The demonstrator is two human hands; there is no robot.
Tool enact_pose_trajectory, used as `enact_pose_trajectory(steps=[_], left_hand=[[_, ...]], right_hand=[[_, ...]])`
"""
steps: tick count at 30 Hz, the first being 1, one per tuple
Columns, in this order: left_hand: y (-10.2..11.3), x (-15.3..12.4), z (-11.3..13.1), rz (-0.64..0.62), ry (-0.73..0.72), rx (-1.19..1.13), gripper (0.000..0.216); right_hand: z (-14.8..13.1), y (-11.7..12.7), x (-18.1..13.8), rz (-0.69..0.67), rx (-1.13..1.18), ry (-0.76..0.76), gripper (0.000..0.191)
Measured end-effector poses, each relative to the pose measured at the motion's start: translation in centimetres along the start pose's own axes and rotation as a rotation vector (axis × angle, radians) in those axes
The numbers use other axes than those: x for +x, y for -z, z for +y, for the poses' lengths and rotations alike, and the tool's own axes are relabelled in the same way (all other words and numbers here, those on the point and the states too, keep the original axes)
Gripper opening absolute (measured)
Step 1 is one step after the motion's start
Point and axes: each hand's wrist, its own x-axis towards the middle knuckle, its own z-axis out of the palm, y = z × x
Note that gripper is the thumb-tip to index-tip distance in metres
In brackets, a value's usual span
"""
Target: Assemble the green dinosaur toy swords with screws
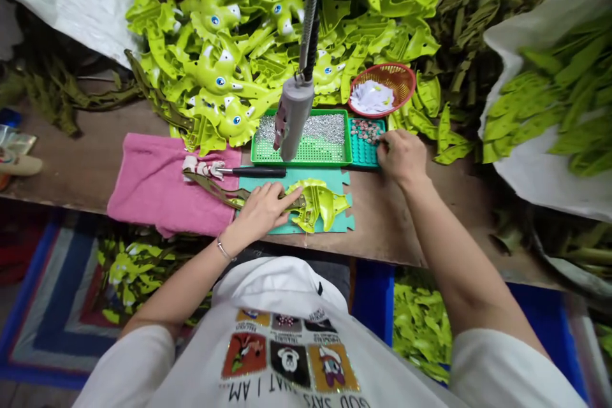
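Pressing your left hand (262,208) flat, fingers together, on the lime-green plastic toy shell (319,203) pins it to the teal foam mat (342,224). Your right hand (402,154) curls over the small teal tray of round pieces (366,140), its pinch hidden.

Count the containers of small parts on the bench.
3. A green tray of silver bits behind the teal mat, a small teal tray beside it at the right hand, and a red basket behind that. The toy-part pile may hide more.
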Motion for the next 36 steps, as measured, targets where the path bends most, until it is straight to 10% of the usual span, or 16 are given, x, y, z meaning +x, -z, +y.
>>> enact_pose_trajectory(steps=[4, 8, 24, 30, 36], left_hand=[[0.5, 0.1, 0.1, -0.025, -0.001, -0.019, 0.060], [1.8, 0.4, 0.4, -0.074, -0.008, 0.008, 0.061], [3.9, 1.0, 1.1, -0.116, -0.006, 0.079, 0.057], [3.3, 1.0, 0.2, -0.088, -0.014, -0.012, 0.055], [4.0, 1.4, 0.4, -0.172, 0.016, -0.041, 0.056]], right_hand=[[-3.9, 2.4, -3.2, 0.024, 0.392, 0.102, 0.014], [-9.3, 4.8, -8.3, -0.394, 0.819, 0.307, 0.008], [-12.3, 3.9, -9.2, -0.594, 0.686, 0.271, 0.016], [-5.7, 1.9, -3.3, 0.059, 0.541, -0.040, 0.010], [-1.8, -1.3, 0.5, 0.088, 0.282, -0.047, 0.016]])
